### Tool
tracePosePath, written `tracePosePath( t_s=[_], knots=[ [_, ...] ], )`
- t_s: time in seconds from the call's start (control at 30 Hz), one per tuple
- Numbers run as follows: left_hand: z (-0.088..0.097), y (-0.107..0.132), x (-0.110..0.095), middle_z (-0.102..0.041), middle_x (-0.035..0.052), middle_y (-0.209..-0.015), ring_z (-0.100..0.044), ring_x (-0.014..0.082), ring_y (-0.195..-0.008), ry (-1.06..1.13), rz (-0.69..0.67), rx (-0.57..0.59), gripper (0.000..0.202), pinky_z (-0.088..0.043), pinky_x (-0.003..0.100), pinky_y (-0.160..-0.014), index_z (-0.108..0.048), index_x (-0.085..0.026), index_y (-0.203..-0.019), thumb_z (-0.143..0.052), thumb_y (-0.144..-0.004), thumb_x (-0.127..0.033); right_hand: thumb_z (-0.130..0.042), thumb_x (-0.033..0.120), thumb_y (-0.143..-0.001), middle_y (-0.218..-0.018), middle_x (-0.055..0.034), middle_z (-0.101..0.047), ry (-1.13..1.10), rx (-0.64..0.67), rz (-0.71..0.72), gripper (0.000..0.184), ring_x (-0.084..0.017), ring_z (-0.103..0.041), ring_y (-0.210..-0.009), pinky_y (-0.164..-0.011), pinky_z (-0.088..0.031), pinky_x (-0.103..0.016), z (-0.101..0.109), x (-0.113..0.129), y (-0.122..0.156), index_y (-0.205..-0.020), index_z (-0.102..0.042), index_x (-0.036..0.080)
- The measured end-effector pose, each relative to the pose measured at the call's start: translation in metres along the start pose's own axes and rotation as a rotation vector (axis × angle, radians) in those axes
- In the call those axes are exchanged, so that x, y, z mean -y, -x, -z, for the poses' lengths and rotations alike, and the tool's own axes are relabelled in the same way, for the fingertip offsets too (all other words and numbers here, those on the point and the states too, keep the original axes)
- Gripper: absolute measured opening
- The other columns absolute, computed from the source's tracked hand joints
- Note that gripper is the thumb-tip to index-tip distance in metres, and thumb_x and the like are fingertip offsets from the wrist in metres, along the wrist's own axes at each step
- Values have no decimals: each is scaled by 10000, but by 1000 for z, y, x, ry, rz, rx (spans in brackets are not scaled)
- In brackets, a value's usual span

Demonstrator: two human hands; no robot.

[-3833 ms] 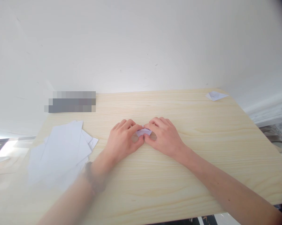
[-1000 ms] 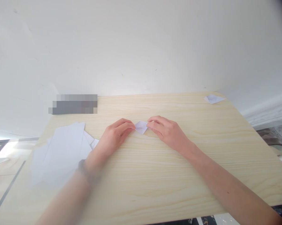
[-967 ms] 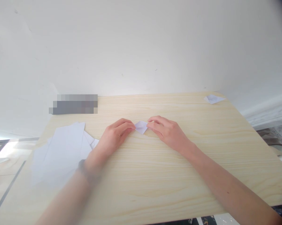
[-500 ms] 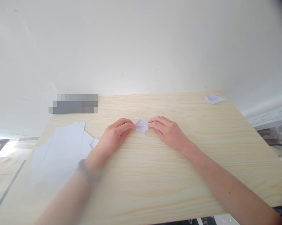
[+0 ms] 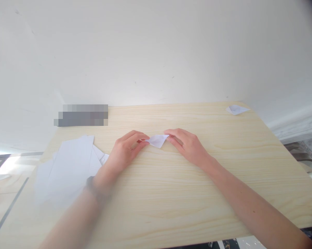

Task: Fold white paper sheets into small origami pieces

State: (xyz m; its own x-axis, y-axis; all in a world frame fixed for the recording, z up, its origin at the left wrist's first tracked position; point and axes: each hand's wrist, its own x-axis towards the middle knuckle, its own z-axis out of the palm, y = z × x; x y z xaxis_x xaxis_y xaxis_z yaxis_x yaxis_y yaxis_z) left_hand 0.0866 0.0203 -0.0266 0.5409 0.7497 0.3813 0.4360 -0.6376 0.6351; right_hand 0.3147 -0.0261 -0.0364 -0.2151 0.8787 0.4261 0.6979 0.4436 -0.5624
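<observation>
A small folded piece of white paper (image 5: 158,141) is held between my two hands over the middle of the wooden table. My left hand (image 5: 128,147) pinches its left end between thumb and fingers. At the other end, my right hand (image 5: 185,142) grips the right tip, thumb below and fingers above. The paper's middle shows between the fingertips, tilted, with its lower corner pointing toward me. Its two ends are partly hidden by my fingers.
Loose white sheets (image 5: 70,166) lie in a pile at the left of the table (image 5: 156,200). Another folded white paper (image 5: 237,110) rests at the far right corner. A blurred-out dark object (image 5: 81,116) stands at the back left, against the white wall (image 5: 156,52).
The folded paper has turned over or tilted: its creased diamond face has given way to a smoother, slanted one. My fingers have shifted slightly at both ends, and more of the paper shows.
</observation>
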Motion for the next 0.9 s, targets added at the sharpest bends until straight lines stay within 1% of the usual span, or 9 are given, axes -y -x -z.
tracePosePath(
  t_s=[0.13, 0.33, 0.5, 0.57, 0.6, 0.67, 0.77, 0.83, 0.9],
  knots=[
    [1, 0, 0, -637, 40, -911, -594, 143, -816, 5, -6, 15, 116, -488, 240, -665, -634, -199, -884, -528, -848, -231, -509, 309, -863, -960, -26, -666, -12, -56, -90, 218, -155, -615, -878, -799, -483, -296, 1, -1, 1, -1043, -597, 223],
    [1, 1, 0, -632, 39, -910, -598, 135, -819, 9, -48, 19, 143, -487, 221, -647, -656, -207, -839, -514, -854, -215, -516, 330, -850, -821, -14, -674, -93, -66, -194, 191, -134, -607, -746, -663, -480, -246, 1, 4, -1, -906, -653, 209],
    [-4, 1, -3, -646, 22, -898, -614, 127, -772, 29, 89, -4, 161, -512, 223, -643, -607, -211, -955, -545, -837, -301, -558, 342, -808, -756, -1, -681, -174, -115, -339, 177, -116, -579, -640, -581, -445, -229, -2, 4, -3, -807, -664, 199],
    [-7, -1, -3, -654, 14, -881, -620, 136, -809, 7, 137, -9, 235, -519, 247, -699, -565, -215, -1039, -547, -834, -327, -566, 364, -794, -747, -9, -683, -202, -159, -403, 202, -119, -575, -625, -571, -441, -232, -3, 2, -3, -803, -669, 190],
    [-9, -2, -3, -658, 19, -898, -619, 144, -848, -22, 146, 9, 269, -513, 275, -763, -542, -210, -1079, -536, -840, -333, -565, 374, -790, -752, -16, -686, -216, -183, -425, 218, -123, -581, -633, -579, -443, -235, -3, 0, -4, -804, -671, 185],
    [-13, -5, -3, -634, 63, -1047, -584, 177, -993, -120, 128, 38, 326, -477, 335, -872, -513, -187, -1133, -514, -850, -348, -558, 395, -784, -750, -29, -689, -209, -216, -465, 251, -135, -587, -636, -579, -443, -246, 0, -5, -4, -810, -679, 176],
    [-16, -7, -4, -477, 104, -1322, -393, 248, -1249, -320, 16, 132, 415, -311, 448, -1044, -489, -186, -1217, -479, -859, -394, -562, 418, -763, -790, -44, -698, -161, -299, -530, 283, -154, -602, -670, -639, -458, -271, 18, -22, -2, -818, -683, 168],
    [-18, -6, -4, -366, 98, -1413, -291, 268, -1316, -412, -32, 193, 475, -220, 481, -1085, -451, -199, -1277, -451, -864, -434, -554, 419, -759, -798, -53, -702, -123, -367, -598, 296, -161, -609, -679, -669, -464, -284, 39, -39, 5, -834, -680, 162],
    [-19, -4, -4, -320, 91, -1440, -260, 264, -1332, -458, -42, 220, 514, -200, 474, -1095, -406, -207, -1320, -421, -871, -458, -553, 408, -749, -787, -63, -703, -34, -473, -686, 295, -156, -602, -633, -661, -465, -292, 64, -58, 17, -824, -683, 153]
  ],
)
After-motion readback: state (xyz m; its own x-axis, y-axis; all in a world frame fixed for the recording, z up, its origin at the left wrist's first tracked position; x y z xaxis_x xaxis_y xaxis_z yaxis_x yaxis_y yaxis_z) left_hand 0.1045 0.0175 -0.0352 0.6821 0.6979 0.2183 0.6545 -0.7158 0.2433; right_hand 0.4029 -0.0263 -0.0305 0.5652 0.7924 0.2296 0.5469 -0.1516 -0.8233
